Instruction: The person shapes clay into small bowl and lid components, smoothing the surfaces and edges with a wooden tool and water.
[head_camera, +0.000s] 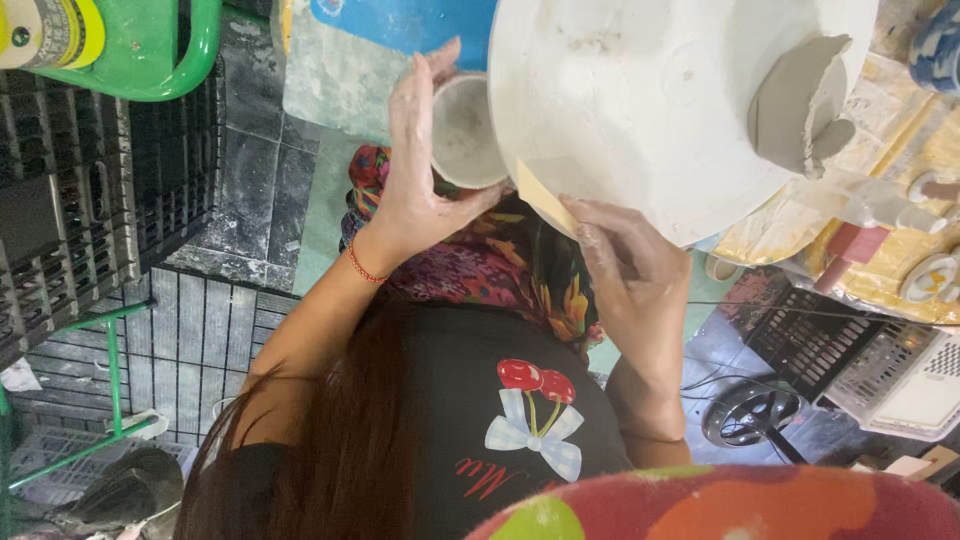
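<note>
Clay cup (468, 130), pale grey and round, sits just beside the rim of the large white wheel disc (640, 110), mouth toward the camera, above the person's lap.

Head view, only view available:
- Left hand (415, 170): palm cupped against the cup's outer wall, fingers (408, 100) extended and laid together along its side; thumb tucked under the cup's lower edge.
- Right hand (625, 260): fingers pinching a thin yellowish flat tool (545, 197), probably a rib or card, its edge angled toward the cup's base and under the disc's rim. Fingers are smeared with slip.
- A slab of grey clay (800, 100) lies on the far part of the disc, well apart from the cup.
- Red thread bracelet (365, 270) on the left wrist; floral cloth (500, 265) across the lap.
- Dark plastic crates (90, 200) and a green metal frame (150, 60) off to the left, on the tiled floor.

Judgement: the step in hand looks like smoothing or trimming the cup's lower wall. Next move likely calls for a steady left-hand brace and light, even tool pressure, since soft clay would dent easily.
</note>
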